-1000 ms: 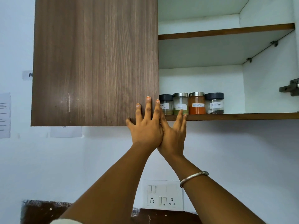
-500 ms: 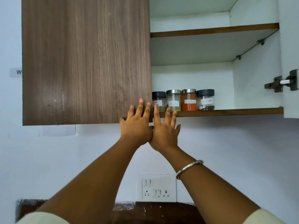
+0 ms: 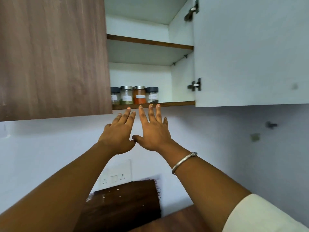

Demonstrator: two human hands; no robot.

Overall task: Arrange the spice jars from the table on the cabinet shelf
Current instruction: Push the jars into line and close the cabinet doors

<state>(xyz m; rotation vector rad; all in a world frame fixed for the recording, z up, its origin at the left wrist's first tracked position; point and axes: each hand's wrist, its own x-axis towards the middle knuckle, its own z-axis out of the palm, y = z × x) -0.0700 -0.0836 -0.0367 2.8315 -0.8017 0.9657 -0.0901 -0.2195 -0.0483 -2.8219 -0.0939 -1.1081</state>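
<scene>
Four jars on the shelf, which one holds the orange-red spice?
The third jar from the left, with a silver lid. Its contents are orange-red; the other three look mostly clear, with greenish or dark contents only at the bottom.

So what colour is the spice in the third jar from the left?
Orange-red, in the third jar; head view.

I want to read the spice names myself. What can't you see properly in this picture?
- Labels on the four spice jars: head view, too small and blurred to read.
- Leftmost jar: partly hidden by the closed brown door.
- Shelf space behind that door: hidden.
- Table: cut off by the bottom edge and covered by the arms, so any jars left there can't be seen.
- Left hand and right hand: palms face away.
</scene>
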